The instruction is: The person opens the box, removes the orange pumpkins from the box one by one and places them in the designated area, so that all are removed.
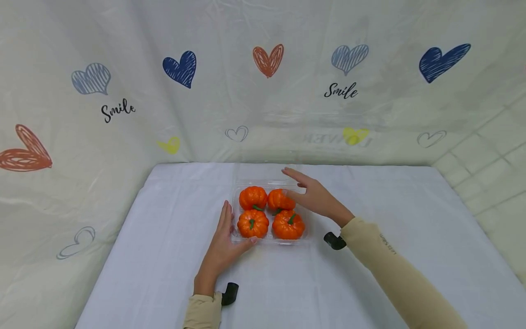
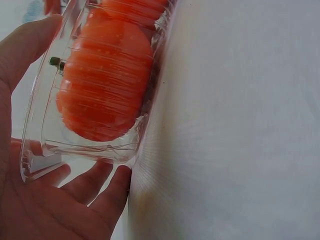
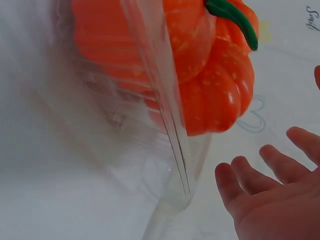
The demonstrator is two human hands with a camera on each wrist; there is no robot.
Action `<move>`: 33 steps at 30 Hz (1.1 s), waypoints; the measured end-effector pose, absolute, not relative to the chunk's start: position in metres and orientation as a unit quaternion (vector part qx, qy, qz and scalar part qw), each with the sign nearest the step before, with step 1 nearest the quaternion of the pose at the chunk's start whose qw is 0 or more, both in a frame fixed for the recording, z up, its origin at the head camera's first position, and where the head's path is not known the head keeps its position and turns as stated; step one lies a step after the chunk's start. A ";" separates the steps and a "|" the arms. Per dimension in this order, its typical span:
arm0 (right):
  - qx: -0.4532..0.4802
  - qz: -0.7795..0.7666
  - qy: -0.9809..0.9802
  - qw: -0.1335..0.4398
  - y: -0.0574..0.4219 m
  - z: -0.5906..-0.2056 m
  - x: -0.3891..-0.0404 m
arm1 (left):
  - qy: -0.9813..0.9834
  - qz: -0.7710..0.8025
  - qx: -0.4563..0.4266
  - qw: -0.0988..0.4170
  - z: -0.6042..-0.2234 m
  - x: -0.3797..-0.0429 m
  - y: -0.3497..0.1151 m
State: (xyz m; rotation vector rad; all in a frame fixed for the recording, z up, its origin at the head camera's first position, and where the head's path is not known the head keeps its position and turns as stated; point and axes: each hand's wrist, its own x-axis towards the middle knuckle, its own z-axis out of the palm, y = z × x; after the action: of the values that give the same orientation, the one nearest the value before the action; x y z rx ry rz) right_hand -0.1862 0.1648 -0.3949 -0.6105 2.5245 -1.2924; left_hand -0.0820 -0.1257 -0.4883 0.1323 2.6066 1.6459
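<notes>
A clear plastic clamshell box [image 1: 283, 242] holds several small orange toy pumpkins with green stems, set in two rows. One pumpkin [image 2: 107, 80] shows through the ribbed wall in the left wrist view. My left hand [image 1: 223, 249] holds the box's front left corner, thumb on the front rim and fingers along the left side. Over the back right of the box, my right hand [image 1: 314, 196] reaches with its fingers extended, partly covering the back right pumpkin [image 1: 279, 199]. In the right wrist view, those fingers [image 3: 250, 175] are apart from the pumpkins.
The box's faint transparent lid [image 1: 267, 171] stands raised behind it. A white cloth covers the table [image 1: 176, 219]. Behind the table hangs a pale curtain [image 1: 230, 100] printed with hearts and words. Black wrist-camera pieces [image 1: 230, 294] stick out beside the sleeves.
</notes>
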 end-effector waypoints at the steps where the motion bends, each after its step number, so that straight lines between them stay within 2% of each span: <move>1: -0.214 -0.431 0.868 0.122 0.162 -0.396 -0.184 | 0.844 0.534 0.043 0.028 -0.488 -0.082 -0.126; 11: -0.256 -0.325 0.903 0.116 0.144 -0.411 -0.174 | 0.843 0.536 0.033 0.038 -0.485 -0.082 -0.124; 18: -0.252 -0.333 0.906 0.069 0.138 -0.415 -0.169 | 0.843 0.536 0.034 0.038 -0.484 -0.082 -0.124; 33: -0.264 -0.364 0.892 0.035 0.143 -0.414 -0.168 | 0.839 0.541 0.047 0.033 -0.486 -0.080 -0.127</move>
State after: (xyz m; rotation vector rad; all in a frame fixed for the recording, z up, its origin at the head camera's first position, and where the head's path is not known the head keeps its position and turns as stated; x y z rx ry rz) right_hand -0.1675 0.1427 -0.4138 -0.8126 2.7423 -1.1194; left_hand -0.0803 -0.1267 -0.4857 0.1432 2.5813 1.6657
